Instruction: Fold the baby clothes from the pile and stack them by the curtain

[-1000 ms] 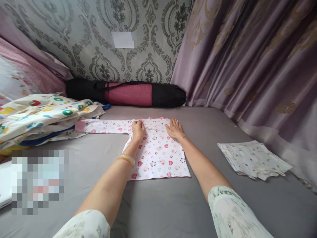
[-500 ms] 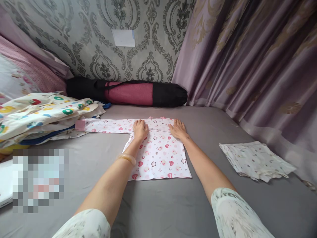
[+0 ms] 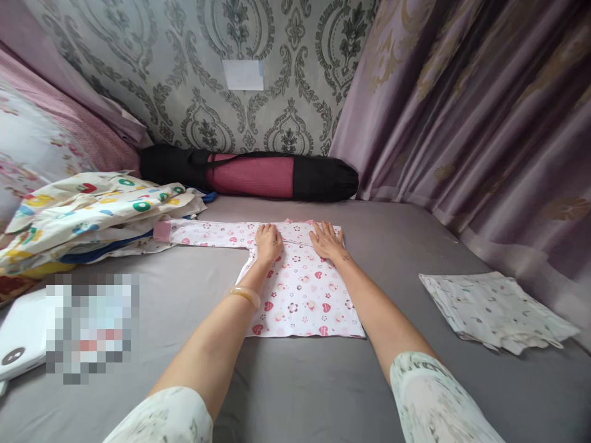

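A white long-sleeved child's shirt (image 3: 300,289) printed with pink hearts and flowers lies spread on the grey bed sheet. One sleeve with a pink cuff (image 3: 162,231) stretches out to the left; on the right side no sleeve sticks out. My left hand (image 3: 269,243), with a bangle on its wrist, is closed on the shirt near the left shoulder, its fingers bent and their tips hidden. Flat on the upper right of the shirt rests my right hand (image 3: 329,241), fingers spread, a little inside the fabric's right edge.
A folded pale patterned garment (image 3: 498,311) lies to the right. On the left is a heap of printed clothes (image 3: 106,209), with a white object (image 3: 28,323) in front beside a blurred-out patch. A black and pink long bag (image 3: 249,175) lies along the wall.
My right hand has slid inward from the shirt's right edge, fingers spreading wider. My left hand stays at the left shoulder. The view has turned slightly left.
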Available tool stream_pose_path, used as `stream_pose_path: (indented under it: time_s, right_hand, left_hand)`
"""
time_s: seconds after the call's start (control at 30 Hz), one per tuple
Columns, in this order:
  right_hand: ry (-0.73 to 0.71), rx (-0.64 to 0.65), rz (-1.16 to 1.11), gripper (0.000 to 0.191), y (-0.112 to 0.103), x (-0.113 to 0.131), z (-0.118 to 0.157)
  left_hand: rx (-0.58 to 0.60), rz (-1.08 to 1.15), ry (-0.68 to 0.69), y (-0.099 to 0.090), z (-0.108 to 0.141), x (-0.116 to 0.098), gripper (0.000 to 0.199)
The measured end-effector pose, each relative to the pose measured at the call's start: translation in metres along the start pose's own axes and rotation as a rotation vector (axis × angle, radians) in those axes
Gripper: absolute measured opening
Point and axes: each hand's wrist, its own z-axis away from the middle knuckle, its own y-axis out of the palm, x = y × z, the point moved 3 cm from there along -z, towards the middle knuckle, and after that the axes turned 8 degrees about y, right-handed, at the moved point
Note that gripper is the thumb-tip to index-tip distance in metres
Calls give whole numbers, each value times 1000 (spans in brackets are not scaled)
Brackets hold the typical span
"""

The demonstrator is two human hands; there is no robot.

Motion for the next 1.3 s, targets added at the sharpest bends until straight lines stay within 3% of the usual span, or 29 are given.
stream_pose_path:
  time_s: [0.3, 0.4, 0.47, 0.57, 0.73, 1.0, 1.13, 1.3]
  right_hand:
    - [25, 46, 8, 61, -1, -1, -5]
    - [17, -22, 13, 59, -6, 13, -3]
    - [-68, -64, -4, 59, -7, 30, 2]
    - [-185, -11, -46, 61, -2, 54, 10]
    - [-168, 55, -25, 61, 10, 62, 10]
    - [-144, 87, -2, 61, 7, 65, 6]
    - [-262, -21, -11, 58, 3, 90, 14]
    - [-375, 59, -27, 60, 16, 118, 18]
  left_hand:
    - [-45, 67, -26, 0, 0, 0, 22]
    - [-82, 90, -53, -4, -1, 1, 27]
    - [-117, 111, -79, -7, -1, 3, 33]
    - [-151, 154, -117, -10, -1, 6, 45]
    - [-183, 209, -168, -11, 1, 11, 57]
    - [-216, 280, -256, -13, 1, 13, 49]
    - [-262, 338, -326, -18, -2, 11, 32]
    - [-319, 439, -434, -21, -2, 12, 38]
